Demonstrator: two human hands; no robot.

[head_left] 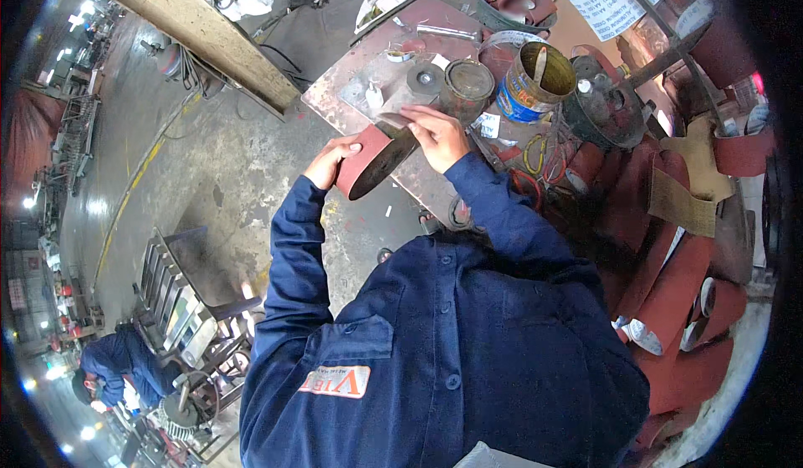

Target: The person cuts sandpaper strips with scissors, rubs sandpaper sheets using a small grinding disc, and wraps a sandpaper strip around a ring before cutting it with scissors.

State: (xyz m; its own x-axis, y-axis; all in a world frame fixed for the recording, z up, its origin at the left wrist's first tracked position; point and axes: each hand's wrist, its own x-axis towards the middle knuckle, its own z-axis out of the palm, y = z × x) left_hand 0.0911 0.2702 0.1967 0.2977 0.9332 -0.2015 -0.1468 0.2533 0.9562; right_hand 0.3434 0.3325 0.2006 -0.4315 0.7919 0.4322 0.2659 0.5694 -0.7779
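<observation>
A reddish-brown sanding belt (363, 157), bent into a loop with a dark inner face, is held up in front of my chest over the table's near edge. My left hand (331, 162) is closed on its left end, with the thumb over the upper edge. At the loop's far right side, my right hand (442, 139) has its fingers bent against the belt near a small grey-brown flap (396, 120). Whether that flap is part of the belt I cannot tell. Just beyond my hands stand a dark round tin (466, 90) and a grey cylinder (425, 80).
On the worktable (339, 92), an open blue-and-yellow can (520, 105) holds a brush. Scissors (537, 155) lie nearby. Red abrasive rolls (665, 301) crowd the right side. A steel beam (201, 33) stands at left. Another person (125, 363) bends over at lower left.
</observation>
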